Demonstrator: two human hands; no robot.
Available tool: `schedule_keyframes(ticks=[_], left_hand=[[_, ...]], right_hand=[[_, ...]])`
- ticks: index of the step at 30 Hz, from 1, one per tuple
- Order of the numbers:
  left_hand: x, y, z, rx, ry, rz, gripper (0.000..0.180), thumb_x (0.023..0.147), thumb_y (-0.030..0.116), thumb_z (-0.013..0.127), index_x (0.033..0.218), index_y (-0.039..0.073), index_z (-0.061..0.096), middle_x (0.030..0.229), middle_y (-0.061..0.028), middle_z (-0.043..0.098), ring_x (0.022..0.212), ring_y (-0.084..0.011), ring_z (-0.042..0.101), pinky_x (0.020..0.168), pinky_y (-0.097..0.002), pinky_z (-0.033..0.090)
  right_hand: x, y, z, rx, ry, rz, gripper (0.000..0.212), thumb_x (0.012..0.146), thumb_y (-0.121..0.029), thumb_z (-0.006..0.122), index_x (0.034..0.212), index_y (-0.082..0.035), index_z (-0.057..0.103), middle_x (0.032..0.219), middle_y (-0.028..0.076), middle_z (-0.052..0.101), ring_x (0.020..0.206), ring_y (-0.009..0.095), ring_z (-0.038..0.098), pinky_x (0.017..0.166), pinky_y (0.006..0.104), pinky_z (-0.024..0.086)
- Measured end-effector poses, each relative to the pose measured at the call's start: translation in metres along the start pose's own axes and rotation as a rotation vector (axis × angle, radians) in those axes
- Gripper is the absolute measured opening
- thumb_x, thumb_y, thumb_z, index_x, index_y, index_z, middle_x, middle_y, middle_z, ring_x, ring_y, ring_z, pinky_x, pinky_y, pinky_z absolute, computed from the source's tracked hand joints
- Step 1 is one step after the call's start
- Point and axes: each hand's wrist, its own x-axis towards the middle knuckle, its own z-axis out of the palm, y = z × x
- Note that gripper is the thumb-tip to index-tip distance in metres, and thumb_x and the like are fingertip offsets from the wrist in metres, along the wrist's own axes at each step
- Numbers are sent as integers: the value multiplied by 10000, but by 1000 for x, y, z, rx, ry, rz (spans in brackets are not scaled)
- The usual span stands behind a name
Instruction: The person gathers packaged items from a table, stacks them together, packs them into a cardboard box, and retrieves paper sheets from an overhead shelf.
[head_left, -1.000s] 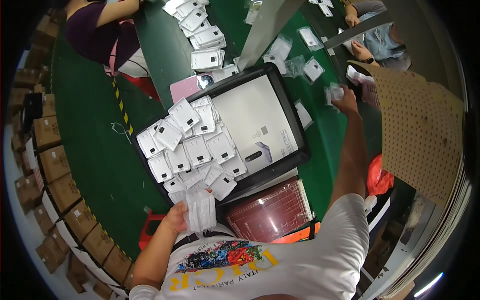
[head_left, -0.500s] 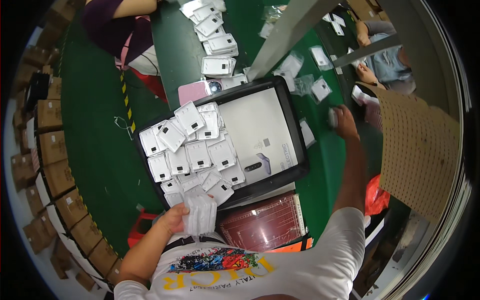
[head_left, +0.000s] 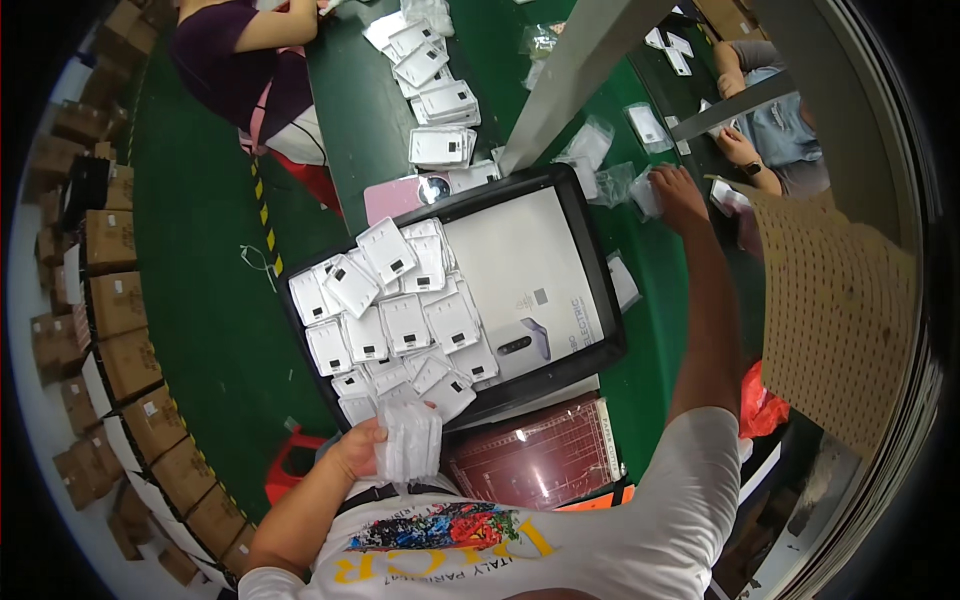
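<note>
Before the black tray: left hand pinches a stack of packets, crinkled translucent film, upright; fingers behind it mostly hidden. Right hand over the green table, fingers bent at a glossy film bag; whether pinched, cannot tell. Bag contents obscured. Tray holds overlapping flat white cases, corners rounded. Glossy maroon mat, partly hidden by the shirt.

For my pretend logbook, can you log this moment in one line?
left hand: holding bagged stack | right hand: at bagged white piece, green tabletop | black tray: white shells piled left
</note>
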Motion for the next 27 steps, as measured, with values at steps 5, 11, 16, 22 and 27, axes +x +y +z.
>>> schedule_keyframes(ticks=[5, 11, 16, 22, 27], left_hand=[[-1, -1, -12, 0, 17, 40, 972, 655, 325, 835, 1466, 43, 381, 1280, -131, 602, 1144, -308, 617, 1008, -482, 482], [-1, -4, -10, 3, 30, 59, 981, 650, 363, 846, 1454, 32, 392, 1248, -124, 620, 1111, -293, 635, 984, -477, 502], [-4, 1, -1, 30, 24, 105, 1032, 635, 389, 853, 1460, 8, 364, 1164, -117, 645, 1033, -264, 669, 914, -470, 550], [-4, 2, -9, 53, -29, 125, 1050, 620, 351, 856, 1461, -13, 344, 1129, -128, 653, 990, -277, 684, 893, -504, 559], [-7, 0, -15, 62, -42, 111, 1056, 629, 345, 849, 1472, -11, 323, 1133, -135, 653, 986, -291, 686, 898, -544, 548]], right_hand=[[-7, 21, 60, -94, 206, -134, 328, 864, -66, 541, 1192, -73, 546, 1253, 100, 567, 1257, 290, 509, 1087, 441, 384], [-13, -6, 32, -67, -329, 103, 569, 698, -169, 769, 1206, -72, 534, 1140, 158, 557, 1129, 356, 550, 956, 438, 482], [-46, -13, 35, 354, -187, 434, 624, 643, -283, 838, 1142, -25, 566, 1109, 199, 593, 1052, 354, 597, 903, 457, 504], [-112, -44, 5, 1316, -352, 722, 412, 798, -241, 705, 1097, 27, 616, 934, 127, 711, 853, 218, 691, 755, 369, 546], [-186, -85, 7, 2111, -730, 754, 333, 835, -208, 645, 1100, -5, 627, 984, 99, 698, 904, 212, 679, 798, 374, 543]])
